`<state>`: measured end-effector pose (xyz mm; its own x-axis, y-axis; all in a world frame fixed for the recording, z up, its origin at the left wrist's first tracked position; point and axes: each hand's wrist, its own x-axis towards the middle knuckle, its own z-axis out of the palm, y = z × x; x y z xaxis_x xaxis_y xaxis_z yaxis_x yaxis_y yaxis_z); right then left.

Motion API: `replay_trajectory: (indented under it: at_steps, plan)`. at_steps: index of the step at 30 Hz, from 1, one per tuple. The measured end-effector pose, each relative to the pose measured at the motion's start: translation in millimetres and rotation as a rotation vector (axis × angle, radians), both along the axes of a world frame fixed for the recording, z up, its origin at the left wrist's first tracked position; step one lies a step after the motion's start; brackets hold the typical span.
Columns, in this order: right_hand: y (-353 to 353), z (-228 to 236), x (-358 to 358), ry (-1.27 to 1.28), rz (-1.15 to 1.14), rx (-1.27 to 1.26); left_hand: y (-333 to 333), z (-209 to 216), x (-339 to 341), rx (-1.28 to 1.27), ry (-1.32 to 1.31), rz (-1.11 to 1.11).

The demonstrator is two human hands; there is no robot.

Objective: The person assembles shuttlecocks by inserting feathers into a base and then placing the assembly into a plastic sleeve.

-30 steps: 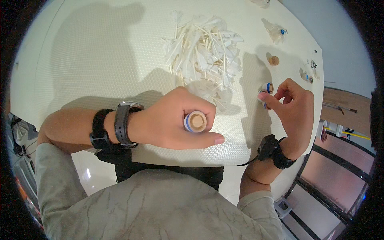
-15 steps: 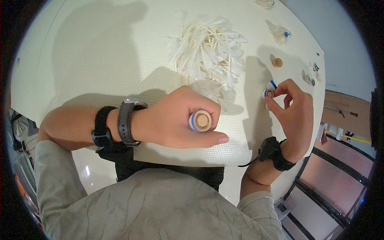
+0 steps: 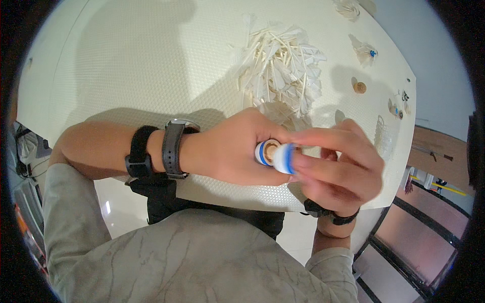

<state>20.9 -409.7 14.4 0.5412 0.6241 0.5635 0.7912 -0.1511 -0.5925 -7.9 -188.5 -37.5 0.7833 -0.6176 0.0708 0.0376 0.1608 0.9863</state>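
Note:
My left hand (image 3: 237, 151) is closed around a white shuttlecock cork (image 3: 262, 153) with a blue band, its tan cork face turned up. The fingers of my right hand (image 3: 343, 166) pinch a second white shuttlecock cork (image 3: 284, 159) with a blue band, blurred by motion. This one is right over the first cork's face; whether the two touch I cannot tell. Just beyond my hands lies a heap of loose white feathers (image 3: 283, 65). To the right of the heap is a tan cork disc (image 3: 359, 87).
A feathered shuttlecock (image 3: 366, 52) with a blue part lies at the far right, another white feathered piece (image 3: 347, 9) behind it. Several small bits (image 3: 399, 108) sit close to the right edge of the white textured table (image 3: 141, 65).
My right hand has come in from the right side of the table to my left hand, carrying the second shuttlecock cork. My left hand still grips its cork. The view has shifted slightly.

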Motion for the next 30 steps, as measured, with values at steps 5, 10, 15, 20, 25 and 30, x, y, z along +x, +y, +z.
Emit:
replay_trajectory:
  at_steps: [5,10,15,20,25,30]
  plan:
    - [-3.7,5.9,0.5,0.005,-0.035,0.006,5.6,1.7,-2.1,0.108,-0.024,-0.021]
    - [3.6,-2.6,-7.4,0.039,-0.024,-0.047,0.9,-3.0,-0.5,0.025,0.010,-0.037]
    - [0.3,7.4,-10.1,0.034,-0.066,-0.054,0.1,0.9,-2.3,0.008,0.038,-0.006]
    - [8.4,-0.8,-10.2,0.171,0.006,-0.018,2.0,-7.3,-0.1,0.066,-0.092,-0.042]
    - [-0.7,3.6,-9.7,0.127,-0.003,0.017,2.8,-3.1,-1.5,0.015,0.000,-0.035]
    - [1.9,-3.4,-9.9,0.118,0.000,0.007,-0.8,-3.8,-0.6,0.013,-0.063,-0.025]
